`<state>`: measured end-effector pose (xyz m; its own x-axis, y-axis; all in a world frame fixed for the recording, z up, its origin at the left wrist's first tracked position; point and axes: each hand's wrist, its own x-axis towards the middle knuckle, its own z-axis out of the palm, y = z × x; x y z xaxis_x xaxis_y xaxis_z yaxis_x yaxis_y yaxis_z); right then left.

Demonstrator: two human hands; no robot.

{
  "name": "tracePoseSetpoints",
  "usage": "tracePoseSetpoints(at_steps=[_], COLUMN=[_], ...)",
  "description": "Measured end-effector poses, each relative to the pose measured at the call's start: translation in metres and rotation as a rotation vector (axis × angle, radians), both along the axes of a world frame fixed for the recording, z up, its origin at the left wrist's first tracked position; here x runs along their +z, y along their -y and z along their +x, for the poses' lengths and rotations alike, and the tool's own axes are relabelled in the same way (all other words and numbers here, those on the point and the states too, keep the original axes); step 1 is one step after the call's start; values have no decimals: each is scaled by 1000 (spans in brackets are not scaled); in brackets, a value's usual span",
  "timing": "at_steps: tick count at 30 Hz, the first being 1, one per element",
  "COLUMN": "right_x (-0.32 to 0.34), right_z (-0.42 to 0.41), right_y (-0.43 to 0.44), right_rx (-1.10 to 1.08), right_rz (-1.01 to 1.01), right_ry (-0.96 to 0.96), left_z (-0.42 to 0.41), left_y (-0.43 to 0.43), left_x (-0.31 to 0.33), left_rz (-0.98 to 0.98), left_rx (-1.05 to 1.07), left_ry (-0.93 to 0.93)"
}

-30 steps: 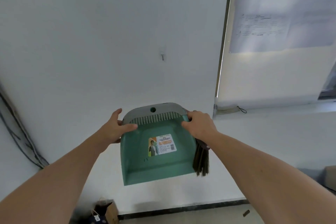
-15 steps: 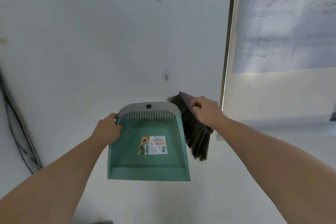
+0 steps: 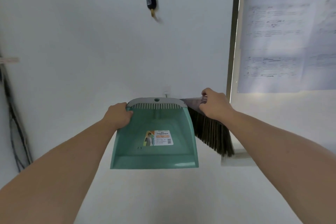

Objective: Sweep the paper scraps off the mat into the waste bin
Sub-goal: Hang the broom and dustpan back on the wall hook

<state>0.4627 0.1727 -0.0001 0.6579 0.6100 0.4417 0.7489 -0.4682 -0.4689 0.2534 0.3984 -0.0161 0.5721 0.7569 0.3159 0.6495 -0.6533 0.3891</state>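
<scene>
Head camera is facing a white painted wall, where the person's left hand is gripping the upper left corner of a teal-green plastic dustpan with a grey comb-toothed top rim, fingers curled round its side wall. The right hand is clamping round the grey back of a dark-bristled hand brush, whose bristles are pointing down and whose end is lying just beside, perhaps touching, the dustpan's upper right corner. The dustpan is hanging mouth down, and the hole in its rim is sitting just under a small wall peg; whether it is caught there I cannot tell. A black wall hook is sitting higher up, dark cables are running down the left edge, and printed paper sheets are hanging on the right. The paper scraps, the mat and the waste bin are lying outside this view, so I am judging this as tool fetching, with no sweeping begun. Trouble is likeliest coming from the one-corner grip: the wide pan is hanging off a single hand, and a quick turn could twist it loose. The bristles are crowding the pan's side, so careless parting could snag them on the comb teeth, and a hole caught on the peg could jerk the pan free.
</scene>
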Motion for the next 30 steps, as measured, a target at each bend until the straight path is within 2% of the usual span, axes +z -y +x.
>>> tracePoseSetpoints(at_steps=[5,17,26,30], right_x=[21,52,56,53], right_z=[20,38,44,43], right_y=[9,1,-1,-3], right_rx=[-71,-165,-192,-209], right_rz=[-71,-183,-154,-146], right_ry=[40,103,55,43], left_z=[30,86,89,91], left_y=[-6,-25,-49,-57], left_x=[5,-16,-15,-9], left_rz=[49,-2,75,64], left_rx=[35,65,13,27], left_ry=[-39,-116,6,-28])
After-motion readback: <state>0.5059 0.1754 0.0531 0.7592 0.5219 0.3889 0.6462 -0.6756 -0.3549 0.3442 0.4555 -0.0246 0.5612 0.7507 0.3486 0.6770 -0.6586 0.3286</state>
